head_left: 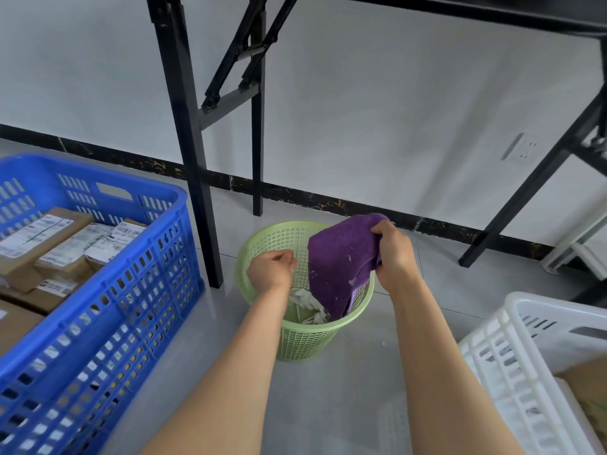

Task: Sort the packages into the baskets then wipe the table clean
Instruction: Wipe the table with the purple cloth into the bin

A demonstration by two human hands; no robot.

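the labels on the packages (62, 244) in the blue basket (108, 326) are too blurry to read. the right hand (392, 251) is gripping a purple cloth (341, 267) over the green bin (305, 339). the left hand (271, 267) is curling shut, holding nothing i can see.

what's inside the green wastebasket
White paper scraps lie at the bottom of the green wastebasket. The purple cloth, held by the right hand, hangs into it and hides whatever is under it.

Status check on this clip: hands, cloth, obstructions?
Right hand grips purple cloth over green mesh bin. Left hand closed, holding nothing visible. Nothing in the way.
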